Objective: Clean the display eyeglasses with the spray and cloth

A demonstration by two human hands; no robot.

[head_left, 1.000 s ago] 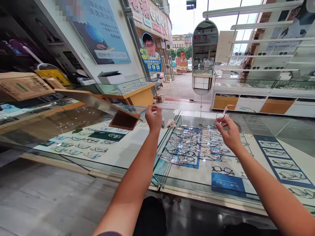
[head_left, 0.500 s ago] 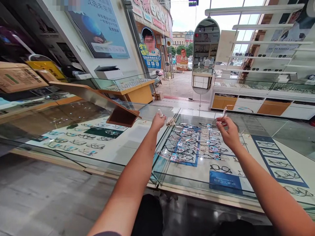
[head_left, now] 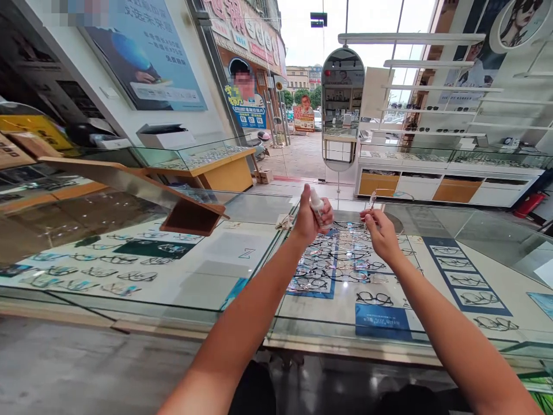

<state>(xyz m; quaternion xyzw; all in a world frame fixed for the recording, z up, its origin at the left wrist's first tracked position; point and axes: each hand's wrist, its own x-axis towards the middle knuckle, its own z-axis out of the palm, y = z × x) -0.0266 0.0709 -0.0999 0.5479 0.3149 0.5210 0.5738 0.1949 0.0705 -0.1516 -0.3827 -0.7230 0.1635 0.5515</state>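
- Before us stands a glass counter, with rows of eyeglasses in its left and right parts.
- Over its middle we have our left hand around a bottle; to the right, our right hand holds a pair of glasses.
- Inside, nearer us at right, lies a card.
- Behind the counter we see a mirror, with shelves to its right.
- Far right stands a fire extinguisher.
- On the left wall hangs a poster.

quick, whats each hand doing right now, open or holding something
Left hand: closed around a small white-topped bottle.
Right hand: closed, pinching a pair of glasses.
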